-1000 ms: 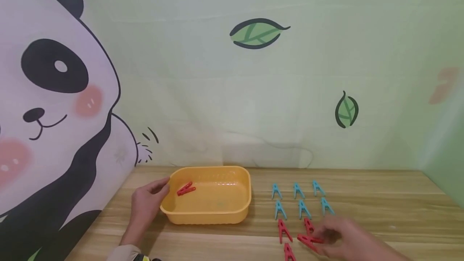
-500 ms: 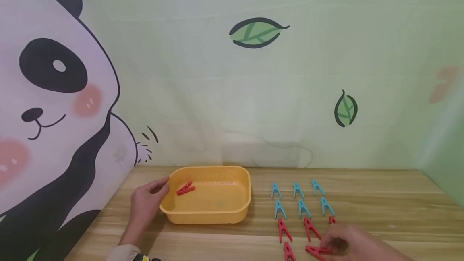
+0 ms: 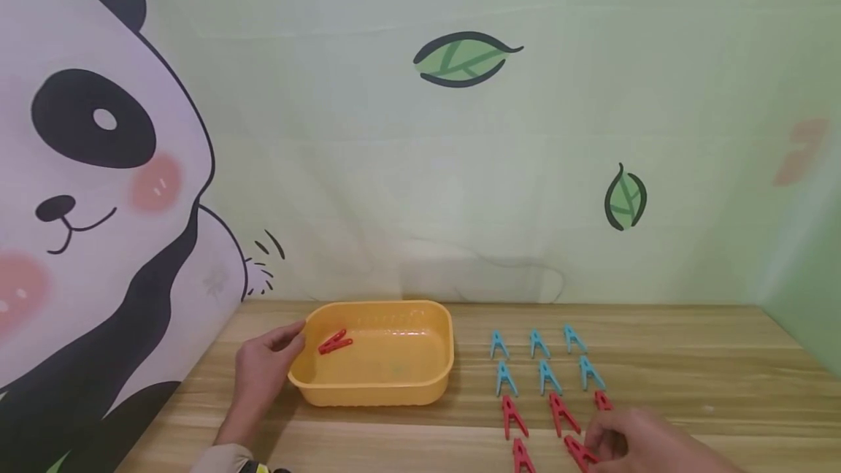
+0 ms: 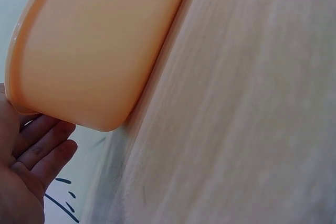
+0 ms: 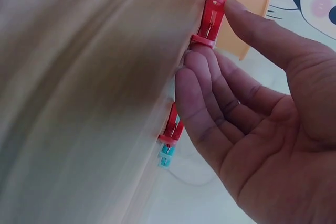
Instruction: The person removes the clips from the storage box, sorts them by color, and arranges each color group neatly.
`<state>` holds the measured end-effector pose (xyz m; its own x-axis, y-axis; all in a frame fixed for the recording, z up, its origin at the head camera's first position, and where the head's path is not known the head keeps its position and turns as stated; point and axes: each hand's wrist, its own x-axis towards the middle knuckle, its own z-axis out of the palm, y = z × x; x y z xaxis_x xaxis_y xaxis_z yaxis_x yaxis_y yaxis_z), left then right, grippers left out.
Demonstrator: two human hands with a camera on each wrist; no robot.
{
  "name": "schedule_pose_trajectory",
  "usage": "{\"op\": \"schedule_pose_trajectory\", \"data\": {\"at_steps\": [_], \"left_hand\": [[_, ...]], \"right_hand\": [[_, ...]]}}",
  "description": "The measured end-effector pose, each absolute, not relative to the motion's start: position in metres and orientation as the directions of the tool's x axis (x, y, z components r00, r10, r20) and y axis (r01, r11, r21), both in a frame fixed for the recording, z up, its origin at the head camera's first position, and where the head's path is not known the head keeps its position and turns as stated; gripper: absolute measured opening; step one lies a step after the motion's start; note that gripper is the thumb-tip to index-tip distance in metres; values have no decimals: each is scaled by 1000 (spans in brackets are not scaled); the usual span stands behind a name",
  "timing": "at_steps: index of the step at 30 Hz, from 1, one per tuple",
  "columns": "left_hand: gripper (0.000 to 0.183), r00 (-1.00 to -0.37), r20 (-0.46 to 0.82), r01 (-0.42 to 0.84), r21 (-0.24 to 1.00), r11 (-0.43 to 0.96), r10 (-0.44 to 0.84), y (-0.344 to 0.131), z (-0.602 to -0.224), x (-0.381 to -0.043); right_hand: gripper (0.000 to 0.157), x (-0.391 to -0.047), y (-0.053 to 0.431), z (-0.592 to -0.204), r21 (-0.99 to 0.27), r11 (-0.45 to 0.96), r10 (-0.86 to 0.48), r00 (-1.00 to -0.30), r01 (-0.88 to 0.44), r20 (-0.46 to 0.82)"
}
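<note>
At the left end of a yellow plastic basin (image 3: 371, 394), my left hand (image 3: 263, 371) holds the rim with thumb and forefinger. The left wrist view shows its other fingers (image 4: 44, 145) loosely bent by the basin's end wall. One red clothespin (image 3: 336, 342) lies inside the basin. My right hand (image 3: 640, 444) pinches another red clothespin (image 3: 580, 452) at the table surface; in the right wrist view this clothespin (image 5: 210, 22) sits between thumb and fingertips. Other red clothespins (image 3: 515, 417) lie nearby, one partly hidden behind the right hand.
Two rows of blue clothespins (image 3: 540, 344) lie behind the red ones. The wooden table (image 3: 709, 363) meets a pale green backdrop (image 3: 486, 188) printed with leaves and a panda (image 3: 98, 203). A further red clothespin (image 3: 522, 456) is cut by the bottom edge.
My right hand has moved a little right and toward me, with the red clothespin turning in line with the others. A red clothespin behind it has come into view. The left hand stays put.
</note>
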<state>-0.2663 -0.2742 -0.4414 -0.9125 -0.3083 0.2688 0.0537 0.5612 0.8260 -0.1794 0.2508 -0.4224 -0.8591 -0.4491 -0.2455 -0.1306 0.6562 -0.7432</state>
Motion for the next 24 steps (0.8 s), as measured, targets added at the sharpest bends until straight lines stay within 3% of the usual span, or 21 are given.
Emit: {"op": "schedule_pose_trajectory", "data": {"at_steps": [4,24], "left_hand": [[32,-915,262,48,826,561,-307,-275,-442,-266],[32,-916,268,55,822,567,-298,-274,-441,-266]], "right_hand": [[12,-180,250,-424,-743,645,-472,-857,-177,-206],[14,-177,243,-429,-758,641,-410,-888,-118,-209]]}}
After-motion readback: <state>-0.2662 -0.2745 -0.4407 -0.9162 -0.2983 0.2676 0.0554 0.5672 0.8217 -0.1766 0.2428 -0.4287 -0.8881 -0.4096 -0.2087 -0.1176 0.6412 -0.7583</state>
